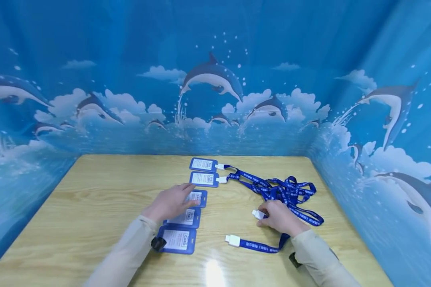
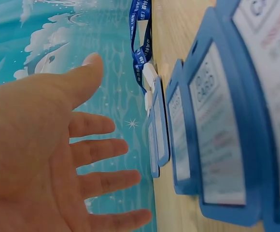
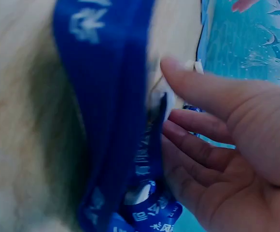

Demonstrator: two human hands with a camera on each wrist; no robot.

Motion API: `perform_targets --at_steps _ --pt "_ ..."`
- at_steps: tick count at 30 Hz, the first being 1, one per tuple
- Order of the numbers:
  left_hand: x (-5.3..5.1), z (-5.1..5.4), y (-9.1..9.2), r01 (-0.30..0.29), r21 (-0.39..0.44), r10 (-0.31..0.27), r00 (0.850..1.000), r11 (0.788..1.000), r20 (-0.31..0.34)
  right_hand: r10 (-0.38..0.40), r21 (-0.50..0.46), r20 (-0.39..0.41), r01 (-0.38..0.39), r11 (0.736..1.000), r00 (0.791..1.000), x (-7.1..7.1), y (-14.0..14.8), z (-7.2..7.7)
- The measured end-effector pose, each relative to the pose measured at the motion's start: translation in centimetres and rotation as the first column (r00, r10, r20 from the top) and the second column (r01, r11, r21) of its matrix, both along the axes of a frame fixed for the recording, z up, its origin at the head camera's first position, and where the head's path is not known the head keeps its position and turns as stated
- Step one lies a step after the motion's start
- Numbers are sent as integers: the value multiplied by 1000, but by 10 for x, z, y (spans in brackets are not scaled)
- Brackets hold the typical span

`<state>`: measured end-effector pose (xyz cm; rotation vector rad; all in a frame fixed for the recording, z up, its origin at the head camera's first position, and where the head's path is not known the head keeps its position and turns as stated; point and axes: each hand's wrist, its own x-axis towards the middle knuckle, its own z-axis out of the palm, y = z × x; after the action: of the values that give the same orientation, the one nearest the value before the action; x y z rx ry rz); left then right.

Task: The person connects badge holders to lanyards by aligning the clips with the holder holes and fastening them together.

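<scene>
My left hand (image 1: 170, 203) is held over the third blue ID card holder (image 1: 202, 199) in a column, partly hiding it; its fingers are spread and hold nothing in the left wrist view. Nearer me lie two more card holders (image 1: 191, 217), their edges overlapping. My right hand (image 1: 280, 217) is at the pile of blue lanyards (image 1: 287, 191). Between its thumb and fingers it pinches a lanyard by its white clip (image 1: 258, 214), seen blurred in the right wrist view (image 3: 163, 99). Another lanyard's white clip (image 1: 232, 240) lies in front, its strap running under the right wrist.
At the far end of the column, two card holders (image 1: 204, 179) are joined to lanyards by white clips (image 1: 222, 179). A wooden table (image 1: 104, 199) carries everything. Blue dolphin-printed curtains (image 1: 147, 135) enclose its back and sides.
</scene>
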<state>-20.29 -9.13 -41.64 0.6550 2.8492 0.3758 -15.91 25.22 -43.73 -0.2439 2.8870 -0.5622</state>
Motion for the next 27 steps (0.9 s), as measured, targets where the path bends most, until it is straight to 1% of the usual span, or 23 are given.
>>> perform_targets --at_steps 3,7,12,16,19,24,27 --pt "5 -2 -3 -2 4 2 1000 1000 5 -12 9 -21 12 1000 1000 0 3 -4" --pt "8 -4 -7 -6 -4 6 1000 1000 -14 4 4 -64 -4 1000 998 -3 1 -5" --pt "8 -5 -10 -20 -3 20 1000 1000 -23 12 -15 -144 -15 1000 989 -12 -6 4" --pt "9 -6 -10 -11 -3 11 1000 1000 2 -2 -62 -169 -9 998 986 -17 -12 11" --pt "10 -9 -10 -1 -3 1 1000 1000 22 10 -84 -194 -27 996 981 -20 -17 14" --pt "10 -14 -10 29 -28 -28 999 999 44 41 -95 -236 -65 993 971 -22 -22 14" --pt "10 -17 -11 47 -45 -44 997 998 59 63 -94 -246 -88 992 967 -22 -24 12"
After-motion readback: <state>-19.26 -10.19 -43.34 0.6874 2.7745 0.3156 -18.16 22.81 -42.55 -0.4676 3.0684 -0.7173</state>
